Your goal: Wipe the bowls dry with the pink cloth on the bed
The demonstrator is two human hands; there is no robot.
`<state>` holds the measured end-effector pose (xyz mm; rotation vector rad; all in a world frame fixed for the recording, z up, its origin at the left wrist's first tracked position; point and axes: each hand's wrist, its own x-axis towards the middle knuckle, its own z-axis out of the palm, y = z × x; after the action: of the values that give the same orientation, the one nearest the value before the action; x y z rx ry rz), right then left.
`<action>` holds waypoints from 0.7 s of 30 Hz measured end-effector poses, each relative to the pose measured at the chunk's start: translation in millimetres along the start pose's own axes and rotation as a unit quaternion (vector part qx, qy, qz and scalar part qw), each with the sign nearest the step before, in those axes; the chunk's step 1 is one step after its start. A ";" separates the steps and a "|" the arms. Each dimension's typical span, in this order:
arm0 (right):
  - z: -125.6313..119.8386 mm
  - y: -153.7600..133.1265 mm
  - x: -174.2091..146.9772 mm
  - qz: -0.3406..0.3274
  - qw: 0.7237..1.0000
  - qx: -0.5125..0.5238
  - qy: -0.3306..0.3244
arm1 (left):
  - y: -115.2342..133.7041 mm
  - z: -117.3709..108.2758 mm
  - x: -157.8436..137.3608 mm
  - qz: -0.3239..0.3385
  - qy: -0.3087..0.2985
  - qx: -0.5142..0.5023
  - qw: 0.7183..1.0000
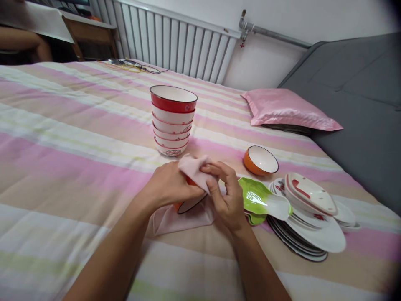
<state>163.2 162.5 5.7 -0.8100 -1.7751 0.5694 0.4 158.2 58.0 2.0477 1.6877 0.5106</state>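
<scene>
Striped bedding (78, 167) forms the support surface; a white radiator (175, 42) stands behind it. Grey headboard (354, 79): at right, with a pink pillow (290, 108) near it. Plate stack (332, 238): right of the hands. Bowl stack (173, 133): upright, just beyond the hands. Left hand (171, 182): grip closed around an orange bowl (191, 203), tilted, over the bedding. Right hand (227, 196): grip pinching a pink cloth (194, 167) at the bowl's upper side.

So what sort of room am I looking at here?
Most likely a bedroom: a striped sheet is spread wide, and a pink pillow lies beside what looks like a padded grey headboard.
</scene>
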 end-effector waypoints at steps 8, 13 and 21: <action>-4.2 1.1 1.2 -0.036 0.995 -0.032 -0.090 | -0.4 -3.9 -1.7 0.023 -0.057 -0.030 0.998; -4.5 7.6 2.3 -0.080 0.988 -0.059 -0.117 | -6.1 0.0 2.3 0.135 -0.068 -0.008 0.988; 1.2 15.9 1.1 -0.062 0.993 -0.032 -0.098 | -14.6 -1.7 6.7 0.155 -0.083 -0.026 0.984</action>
<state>165.9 173.8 -5.3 -0.7006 -2.0172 0.5262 -11.2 167.3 51.5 2.2580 1.2542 0.4602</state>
